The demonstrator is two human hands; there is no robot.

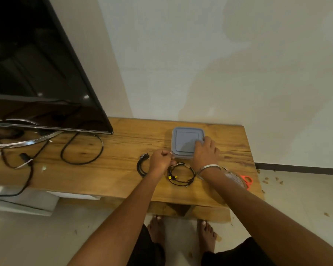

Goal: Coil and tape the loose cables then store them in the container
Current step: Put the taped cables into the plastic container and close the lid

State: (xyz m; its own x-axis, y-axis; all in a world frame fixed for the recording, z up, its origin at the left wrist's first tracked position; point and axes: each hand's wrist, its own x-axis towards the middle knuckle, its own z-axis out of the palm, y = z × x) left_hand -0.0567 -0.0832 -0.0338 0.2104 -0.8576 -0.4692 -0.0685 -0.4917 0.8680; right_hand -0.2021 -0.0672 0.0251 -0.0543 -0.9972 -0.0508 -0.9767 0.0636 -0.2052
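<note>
- A grey-blue lidded container (186, 142) is seen on the wooden table (123, 169), towards its back right part; everything below is placed relative to this container.
- The right hand (206, 153) is laid on the container's near right corner, fingers spread flat over the lid, so this grip is apart and clamps nothing.
- The left hand (161, 160) is held at the container's near left corner with fingers curled tight; whether the lid edge is pinched cannot be told.
- A coiled black cable with yellow plugs (181, 174) lies just in front of the container, between the two wrists.
- A second coiled black cable (142, 165) lies to the container's front left, partly hidden by the left hand.
- A tape roll (235, 179) and orange scissors (247, 181) are seen to its front right.
- A television (37, 73) stands far to its left.
</note>
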